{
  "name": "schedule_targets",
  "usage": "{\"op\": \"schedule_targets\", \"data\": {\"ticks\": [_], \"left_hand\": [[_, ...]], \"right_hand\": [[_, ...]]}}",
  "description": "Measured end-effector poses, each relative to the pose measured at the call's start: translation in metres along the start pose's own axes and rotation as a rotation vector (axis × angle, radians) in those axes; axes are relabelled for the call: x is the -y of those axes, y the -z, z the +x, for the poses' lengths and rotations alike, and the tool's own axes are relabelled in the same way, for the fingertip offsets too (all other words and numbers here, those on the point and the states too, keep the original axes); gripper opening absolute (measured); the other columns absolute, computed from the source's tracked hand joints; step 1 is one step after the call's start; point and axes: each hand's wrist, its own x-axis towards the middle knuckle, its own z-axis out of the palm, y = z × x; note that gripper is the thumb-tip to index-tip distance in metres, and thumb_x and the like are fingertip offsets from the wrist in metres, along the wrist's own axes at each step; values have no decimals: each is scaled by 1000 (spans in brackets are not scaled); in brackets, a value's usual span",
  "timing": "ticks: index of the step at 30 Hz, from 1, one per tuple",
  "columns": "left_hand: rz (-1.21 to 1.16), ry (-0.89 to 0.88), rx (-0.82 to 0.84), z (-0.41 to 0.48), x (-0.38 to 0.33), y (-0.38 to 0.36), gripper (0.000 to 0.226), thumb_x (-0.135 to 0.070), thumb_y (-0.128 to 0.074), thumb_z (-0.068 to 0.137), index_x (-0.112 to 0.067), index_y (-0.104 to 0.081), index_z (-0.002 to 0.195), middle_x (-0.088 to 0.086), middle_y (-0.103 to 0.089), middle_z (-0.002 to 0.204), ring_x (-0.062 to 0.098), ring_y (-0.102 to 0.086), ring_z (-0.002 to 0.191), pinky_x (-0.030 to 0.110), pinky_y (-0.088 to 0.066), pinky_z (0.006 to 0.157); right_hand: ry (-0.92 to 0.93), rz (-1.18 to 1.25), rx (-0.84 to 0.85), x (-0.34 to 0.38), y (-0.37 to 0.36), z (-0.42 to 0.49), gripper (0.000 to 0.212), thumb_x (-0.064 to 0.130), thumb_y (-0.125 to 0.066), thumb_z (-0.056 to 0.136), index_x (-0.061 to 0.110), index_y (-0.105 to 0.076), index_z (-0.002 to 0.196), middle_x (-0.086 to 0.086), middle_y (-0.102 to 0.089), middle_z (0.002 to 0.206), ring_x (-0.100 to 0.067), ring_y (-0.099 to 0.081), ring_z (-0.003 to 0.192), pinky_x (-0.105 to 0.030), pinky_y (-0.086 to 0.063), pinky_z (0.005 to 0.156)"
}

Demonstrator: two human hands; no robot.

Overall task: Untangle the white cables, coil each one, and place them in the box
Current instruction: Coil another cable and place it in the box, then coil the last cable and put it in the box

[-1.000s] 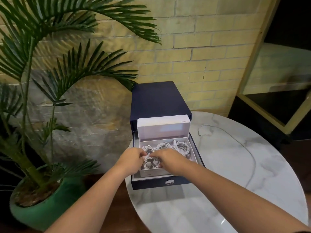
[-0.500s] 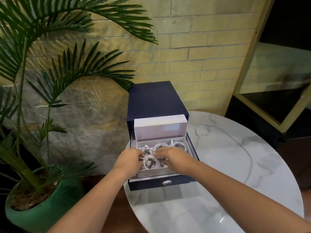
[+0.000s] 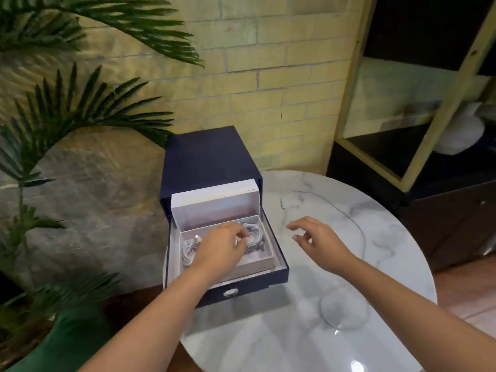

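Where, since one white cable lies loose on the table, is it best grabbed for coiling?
Probably at its hooked end, nearest the white box. The loose cable lies flat on the marble table, so pinch it from above; the right hand hovers open just short of that end, and the rest can trail free.

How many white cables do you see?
3: the left coil and the right coil inside the white box, and a loose cable on the table. The left hand may hide more.
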Motion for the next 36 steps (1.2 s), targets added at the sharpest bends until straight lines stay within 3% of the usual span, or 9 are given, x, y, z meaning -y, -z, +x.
{"op": "schedule_targets", "data": {"ticks": [6,11,14,18,23,27,30,33,36], "left_hand": [[-149,-162,92,16,-62,-58,17,-14,-57,91,-16,-70,102,-7,-62,94,6,-51,76,19,-41,78],[-212,-166,237,26,-103,-112,16,-17,-57,91,-19,-70,101,-3,-65,100,9,-56,78,24,-45,82],[-198,-109,322,26,-116,-142,16,-20,-56,92,-21,-69,101,-7,-63,101,8,-57,83,19,-44,79],[-200,-11,397,21,-123,-176,16,-19,-55,91,-22,-69,100,-10,-62,101,6,-57,82,16,-44,79],[-173,88,470,15,-127,-204,17,-19,-55,91,-19,-69,99,-4,-65,102,10,-58,86,21,-45,82],[-112,225,517,12,-130,-219,25,-33,-51,93,-17,-64,79,0,-68,83,20,-63,80,35,-51,76],[-177,378,621,11,-138,-227,46,-49,-45,95,-16,-64,69,-5,-69,72,15,-65,71,32,-52,75],[-302,461,607,15,-151,-236,46,-55,-45,93,-15,-65,82,-2,-68,81,20,-66,86,34,-50,85],[-624,583,441,22,-169,-239,32,-46,-52,93,-21,-60,111,-4,-67,103,16,-64,98,31,-49,93]], "right_hand": [[-202,-110,172,-79,23,-36,23,20,-57,94,23,-64,115,8,-60,112,3,-49,77,-11,-35,75],[-291,-248,364,-135,31,-67,31,11,-53,92,25,-64,118,3,-57,119,-14,-56,102,-20,-41,86],[-267,-258,512,-163,31,-84,44,-5,-49,84,28,-68,107,4,-54,121,-19,-53,113,-28,-44,93],[-160,-330,629,-186,28,-106,31,5,-64,81,23,-66,106,2,-45,121,-20,-45,110,-28,-42,88],[-102,-374,533,-203,19,-123,13,19,-53,90,14,-62,98,-3,-47,106,-23,-44,96,-34,-40,79],[-330,-118,376,-218,21,-123,16,10,-50,90,22,-52,80,4,-54,85,-21,-54,83,-30,-41,73],[-460,104,268,-216,26,-114,22,9,-57,89,24,-52,74,8,-58,73,-14,-54,70,-24,-40,65],[-512,338,157,-201,30,-107,17,16,-63,88,22,-58,73,11,-61,70,-5,-56,59,-18,-43,61],[-415,412,205,-188,36,-104,22,11,-63,86,27,-62,72,11,-64,71,0,-55,59,-15,-44,62]]}}
